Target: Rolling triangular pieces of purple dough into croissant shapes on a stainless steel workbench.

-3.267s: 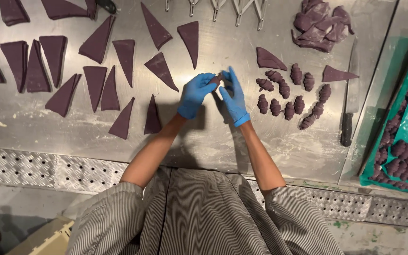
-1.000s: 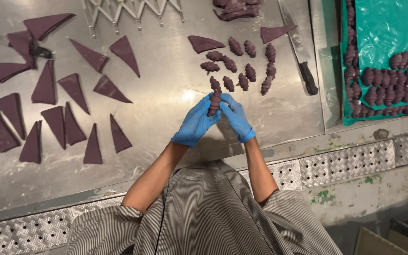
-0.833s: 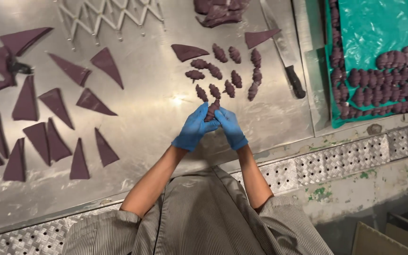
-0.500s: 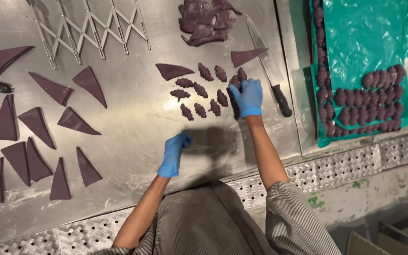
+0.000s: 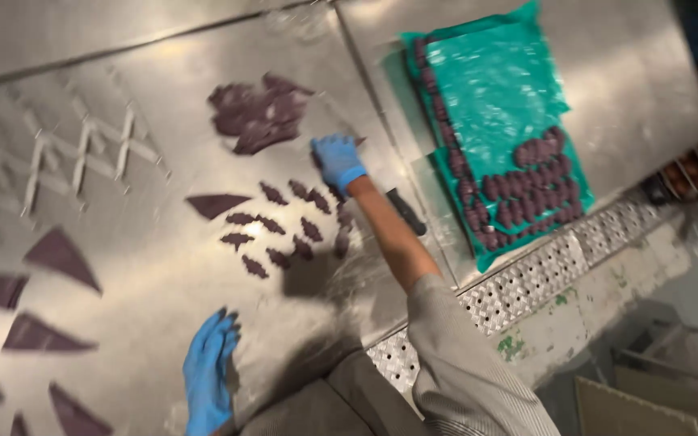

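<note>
A steel surface [image 5: 163, 73] fills the view. At two o'clock a green plastic sheet [image 5: 494, 89] carries rows of dark purple rolls [image 5: 527, 198]. The right hand [image 5: 338, 161], blue-gloved, reaches at twelve o'clock past the small rolled purple pieces [image 5: 288, 230]; whether its fingers grip anything I cannot tell. The left hand [image 5: 208, 371] lies flat at seven o'clock, fingers together, empty. Purple dough triangles [image 5: 62, 257] lie at nine o'clock.

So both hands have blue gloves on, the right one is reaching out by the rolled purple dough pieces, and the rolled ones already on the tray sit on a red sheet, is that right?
Not quite: the sheet lining the tray is green, not red, as the head view shows. The rest holds: both hands wear blue gloves, and the right hand reaches out beside the rolled purple dough pieces, while the left hand rests nearer the body.
</note>
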